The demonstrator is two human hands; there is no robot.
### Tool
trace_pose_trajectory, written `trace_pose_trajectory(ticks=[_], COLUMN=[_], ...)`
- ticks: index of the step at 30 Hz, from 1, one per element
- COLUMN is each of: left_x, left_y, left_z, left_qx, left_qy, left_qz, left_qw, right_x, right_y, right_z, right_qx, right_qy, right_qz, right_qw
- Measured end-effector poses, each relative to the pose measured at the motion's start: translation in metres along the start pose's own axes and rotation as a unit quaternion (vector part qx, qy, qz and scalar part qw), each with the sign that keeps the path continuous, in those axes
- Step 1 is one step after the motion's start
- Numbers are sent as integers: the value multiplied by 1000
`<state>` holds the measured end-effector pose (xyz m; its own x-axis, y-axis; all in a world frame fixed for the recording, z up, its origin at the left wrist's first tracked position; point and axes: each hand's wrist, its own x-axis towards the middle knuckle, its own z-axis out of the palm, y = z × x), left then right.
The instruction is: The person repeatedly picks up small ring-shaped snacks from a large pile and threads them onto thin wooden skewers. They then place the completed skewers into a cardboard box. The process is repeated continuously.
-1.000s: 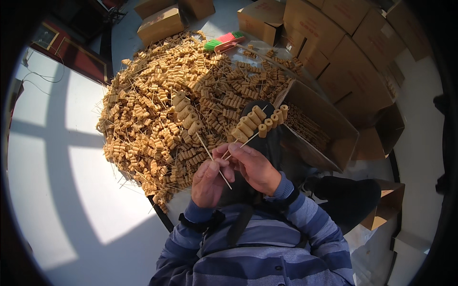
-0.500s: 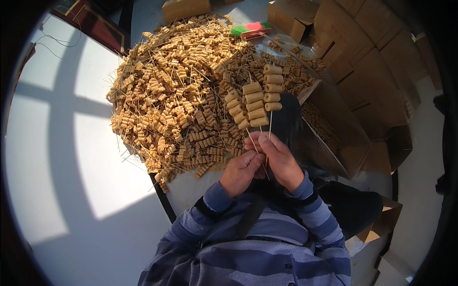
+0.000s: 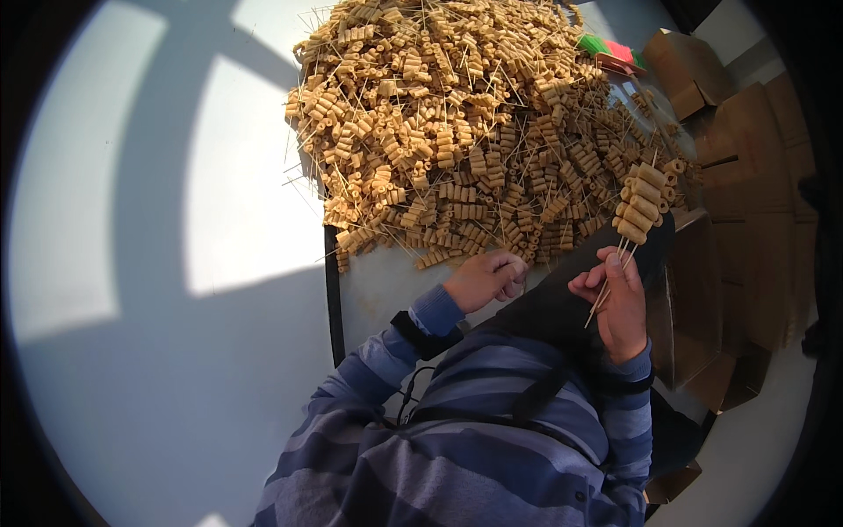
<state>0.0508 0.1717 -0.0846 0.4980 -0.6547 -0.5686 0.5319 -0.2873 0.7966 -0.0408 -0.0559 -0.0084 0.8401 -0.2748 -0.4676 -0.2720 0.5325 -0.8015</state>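
In my right hand (image 3: 622, 307) is a small bunch of skewers (image 3: 639, 206), pinched by their thin bare sticks. Tan, ribbed, hollow rolls are threaded on their upper ends, pointing away from me and overlapping. My left hand (image 3: 487, 281) is apart from it, at the near edge of a large heap of similar skewers (image 3: 439, 132). Its fingers are curled in and nothing shows in them. The heap lies on a table, with many sticks poking out at all angles.
A green and pink brush (image 3: 612, 51) lies at the heap's far right. Cardboard boxes (image 3: 755, 167) stand along the right, one open box (image 3: 689, 294) close to my right arm. Sunlight and shadow cross the white surface (image 3: 237, 176) at left.
My hands have parted: the left has let go of the sticks and curled up by the heap. My right hand keeps the skewers, now bunched rather than fanned. The view has shifted left.
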Motion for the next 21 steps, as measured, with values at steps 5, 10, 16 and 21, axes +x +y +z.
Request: trace_pose_trajectory(ticks=[5, 10, 16, 21], left_x=[-35, -73, -77, -63], left_y=[-71, -122, -202, -261], left_z=[-154, -268, -295, -289], left_qx=[616, 611, 499, -16], left_qy=[352, 357, 362, 356], left_qz=[-51, -316, -308, -320], left_qw=[703, 632, 724, 878], right_x=[6, 12, 15, 15], right_y=[10, 18, 18, 18], right_z=[4, 11, 13, 14], right_qx=[-32, -44, -63, -76], right_qy=[-12, -26, -14, -19], right_qz=[54, 81, 90, 94], right_qw=[998, 995, 994, 993])
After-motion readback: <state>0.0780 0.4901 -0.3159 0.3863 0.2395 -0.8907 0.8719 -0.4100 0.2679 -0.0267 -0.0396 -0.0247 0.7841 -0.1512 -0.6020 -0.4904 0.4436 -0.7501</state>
